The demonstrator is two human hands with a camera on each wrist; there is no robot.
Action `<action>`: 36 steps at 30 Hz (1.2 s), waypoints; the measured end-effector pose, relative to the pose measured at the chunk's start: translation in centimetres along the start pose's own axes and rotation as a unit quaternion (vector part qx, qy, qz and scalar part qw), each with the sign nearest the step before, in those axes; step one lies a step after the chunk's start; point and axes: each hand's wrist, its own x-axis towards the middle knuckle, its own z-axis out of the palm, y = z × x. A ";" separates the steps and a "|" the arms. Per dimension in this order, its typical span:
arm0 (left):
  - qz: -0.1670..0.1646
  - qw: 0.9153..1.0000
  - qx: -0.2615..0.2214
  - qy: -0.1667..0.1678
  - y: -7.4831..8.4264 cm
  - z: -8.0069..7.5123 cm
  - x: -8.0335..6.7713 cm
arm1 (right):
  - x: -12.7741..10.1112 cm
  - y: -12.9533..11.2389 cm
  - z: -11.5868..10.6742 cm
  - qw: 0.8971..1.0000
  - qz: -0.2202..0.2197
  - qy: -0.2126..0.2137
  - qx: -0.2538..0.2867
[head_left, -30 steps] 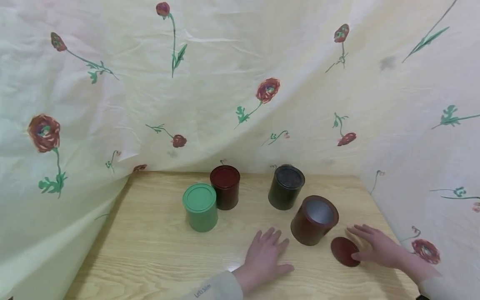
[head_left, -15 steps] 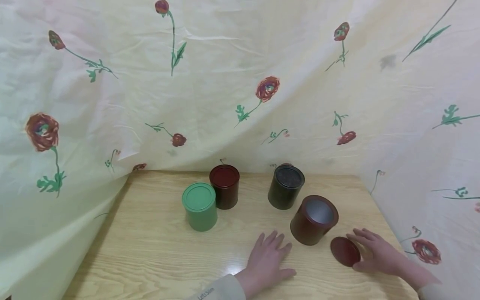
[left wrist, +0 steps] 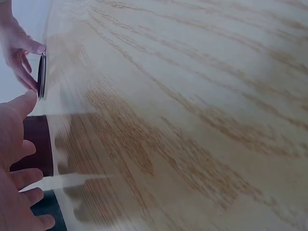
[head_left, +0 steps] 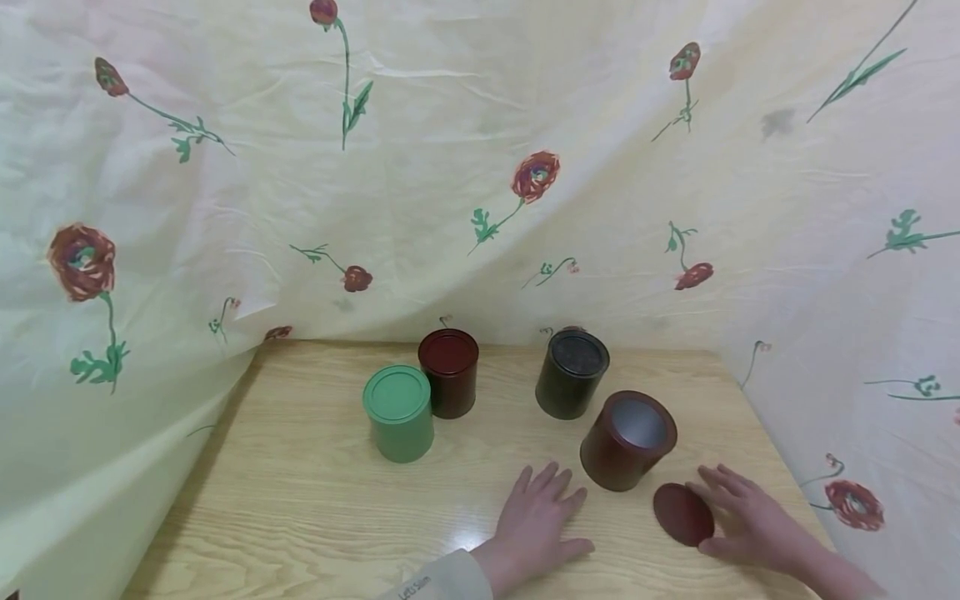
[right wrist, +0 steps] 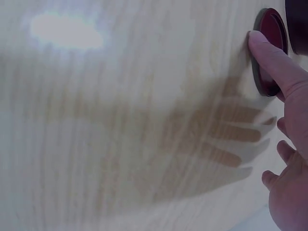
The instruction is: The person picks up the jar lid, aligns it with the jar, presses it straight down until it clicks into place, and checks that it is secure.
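Note:
In the head view my right hand (head_left: 757, 521) pinches a round dark red lid (head_left: 682, 514) by its right edge, thumb at the near side and index finger at the far side. The lid (left wrist: 42, 79) lies flat, close over the table, in the left wrist view. My thumb (right wrist: 272, 55) crosses its rim in the right wrist view. Just behind the lid stands an open dark red tin (head_left: 618, 462), its pale grey inside showing. My left hand (head_left: 532, 521) is palm down with spread fingers, left of that tin and holding nothing.
A lidded black tin (head_left: 566, 387) stands behind the open one. Farther left, a lidded green tin (head_left: 405, 435) partly overlaps a lidded dark red tin (head_left: 455, 393). Flowered cloth (head_left: 420, 208) hangs along the back and sides of the wooden table (head_left: 300, 500).
My right hand has closed its thumb and index finger on the lid and shifted it slightly left and nearer. The left hand has moved barely to the right; the tins stay put.

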 end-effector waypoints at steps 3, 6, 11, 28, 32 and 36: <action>0.003 1.000 0.006 0.000 0.1 0.2 0.1 | -0.2 -0.3 0.4 1.000 -0.023 0.013 -0.003; 0.006 1.000 0.007 0.000 0.2 0.6 0.2 | -0.3 -0.7 0.9 0.999 -0.043 0.023 -0.005; 0.012 1.000 0.007 -0.001 0.5 1.0 0.3 | -0.4 -1.9 1.6 0.998 -0.054 0.027 -0.008; 0.011 1.000 0.025 -0.008 1.1 1.4 0.7 | 0.0 -5.4 4.0 0.996 -0.069 0.051 0.025; 0.012 0.999 0.026 -0.017 1.3 1.5 0.8 | 0.0 -5.7 4.5 0.996 -0.062 0.052 0.023; 0.014 1.000 0.022 -0.011 1.5 2.0 0.8 | 0.1 -6.1 4.7 0.997 -0.057 0.055 0.023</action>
